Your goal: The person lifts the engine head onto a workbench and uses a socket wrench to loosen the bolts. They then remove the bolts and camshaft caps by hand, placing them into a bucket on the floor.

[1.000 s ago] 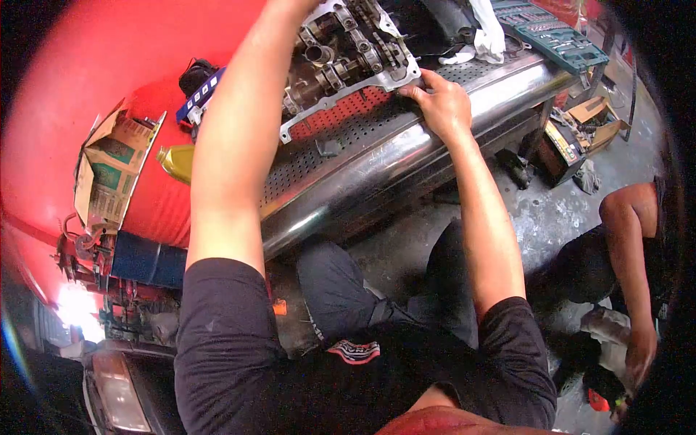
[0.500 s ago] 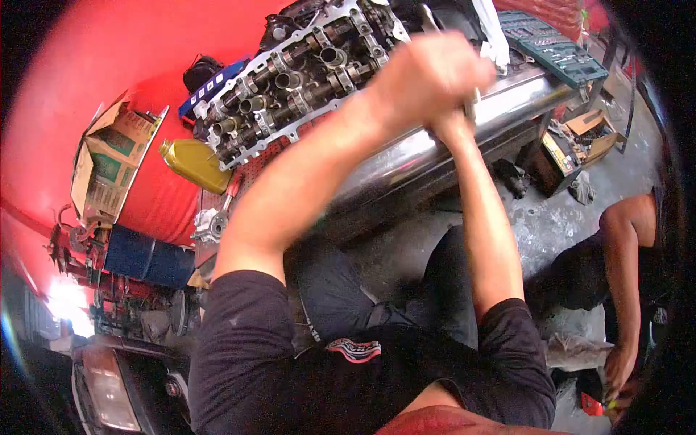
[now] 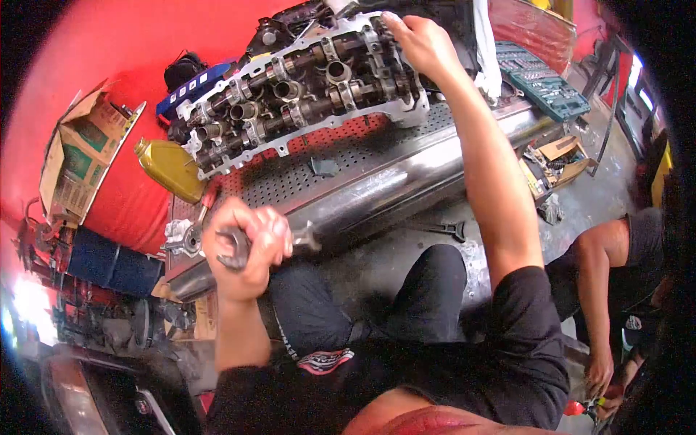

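A cylinder head (image 3: 304, 90) with camshafts and several round bores facing up lies across the perforated workbench (image 3: 348, 141). My left hand (image 3: 250, 243) is closed around an open-end wrench (image 3: 233, 250), held above the bench's front edge at the left; its jaws stick out on both sides of my fist. My right hand (image 3: 424, 47) reaches to the far right end of the cylinder head, its fingers bent over the gear end there and partly hidden. A small dark scrap (image 3: 324, 167) sits on the perforated top in front of the head.
A gold oil bottle (image 3: 170, 170) lies left of the head. At the right is a green socket set case (image 3: 544, 83), with a cardboard box of parts (image 3: 558, 163) lower down. Another person's arm (image 3: 598, 312) is at the lower right. A dark tool (image 3: 438, 230) lies on the floor.
My hands were together over the bench's right side. Now my left hand has swung down left with the wrench, and my right hand has moved up to the cylinder head's end.
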A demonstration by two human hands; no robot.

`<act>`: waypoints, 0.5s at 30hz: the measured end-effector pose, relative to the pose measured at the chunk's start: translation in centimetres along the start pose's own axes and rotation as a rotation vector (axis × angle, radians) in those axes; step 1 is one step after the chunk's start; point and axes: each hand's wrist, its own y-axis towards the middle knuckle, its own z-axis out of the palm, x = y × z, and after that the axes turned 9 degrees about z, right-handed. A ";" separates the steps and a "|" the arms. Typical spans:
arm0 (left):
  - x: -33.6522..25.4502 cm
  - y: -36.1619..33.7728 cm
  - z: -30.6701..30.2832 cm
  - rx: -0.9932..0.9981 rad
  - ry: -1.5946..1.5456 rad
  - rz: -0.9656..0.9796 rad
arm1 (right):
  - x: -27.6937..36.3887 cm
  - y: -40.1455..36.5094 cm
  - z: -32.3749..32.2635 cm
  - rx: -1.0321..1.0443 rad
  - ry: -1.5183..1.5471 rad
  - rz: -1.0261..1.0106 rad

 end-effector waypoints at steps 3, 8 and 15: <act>-0.1 -3.7 -1.7 -0.174 0.170 -0.162 | 0.7 2.6 1.7 0.021 -0.321 -0.165; -0.1 -7.5 -5.6 -0.280 0.120 -0.251 | 1.1 -2.7 -1.7 0.215 -0.514 -0.080; 0.8 -8.7 -6.3 -0.256 0.055 -0.258 | 1.9 5.9 0.1 0.175 -0.623 -0.315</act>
